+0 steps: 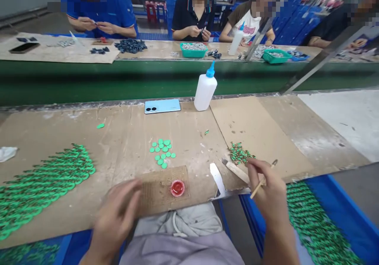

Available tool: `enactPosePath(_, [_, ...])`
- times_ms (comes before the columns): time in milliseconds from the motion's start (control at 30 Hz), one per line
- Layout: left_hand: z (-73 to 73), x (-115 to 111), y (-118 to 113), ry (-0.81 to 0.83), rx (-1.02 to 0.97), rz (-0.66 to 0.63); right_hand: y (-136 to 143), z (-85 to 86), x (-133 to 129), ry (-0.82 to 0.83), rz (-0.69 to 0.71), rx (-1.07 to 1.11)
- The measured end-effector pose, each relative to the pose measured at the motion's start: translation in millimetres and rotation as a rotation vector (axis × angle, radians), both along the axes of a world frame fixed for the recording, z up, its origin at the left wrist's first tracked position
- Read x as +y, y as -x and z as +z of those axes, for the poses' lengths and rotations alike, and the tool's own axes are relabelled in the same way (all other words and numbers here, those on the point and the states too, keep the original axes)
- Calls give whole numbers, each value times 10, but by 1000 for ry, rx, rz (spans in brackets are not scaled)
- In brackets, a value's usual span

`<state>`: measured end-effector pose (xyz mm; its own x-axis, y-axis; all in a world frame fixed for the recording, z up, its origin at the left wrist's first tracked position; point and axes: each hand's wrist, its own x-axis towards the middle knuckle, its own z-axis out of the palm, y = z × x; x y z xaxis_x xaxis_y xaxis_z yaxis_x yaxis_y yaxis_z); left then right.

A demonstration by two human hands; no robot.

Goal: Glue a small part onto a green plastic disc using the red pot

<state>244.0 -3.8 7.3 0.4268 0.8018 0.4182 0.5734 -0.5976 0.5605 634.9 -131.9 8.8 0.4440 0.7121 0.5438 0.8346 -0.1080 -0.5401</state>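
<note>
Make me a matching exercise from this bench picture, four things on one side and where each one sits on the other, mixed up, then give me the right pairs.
Things
1. phone
2. bottle
3. red cap
4. stick

Places
A. held in the right hand
B. lying flat at the far edge of the bench, left of the bottle
C. on the small cardboard piece at the near edge, right of the left hand
D. standing upright at the far edge, blue nozzle on top

Pairs: 1-B, 2-D, 3-C, 4-A
</note>
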Motion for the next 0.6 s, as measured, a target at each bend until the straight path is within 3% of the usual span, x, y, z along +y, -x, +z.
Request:
enactPosePath(100, [-107, 267, -587, 3, -16, -121, -322, -21, -60, 176, 4, -146])
enactPosePath(200, [-73, 488, -862, 30, 39, -150, -491, -148, -71, 234, 23, -237])
enactPosePath(367, [-74, 666, -975, 62, 214, -229, -583, -320, 15, 240, 103, -217])
enactPosePath(600, [-67, 644, -907, 157, 203, -216, -714, -310, 109, 277, 173, -233])
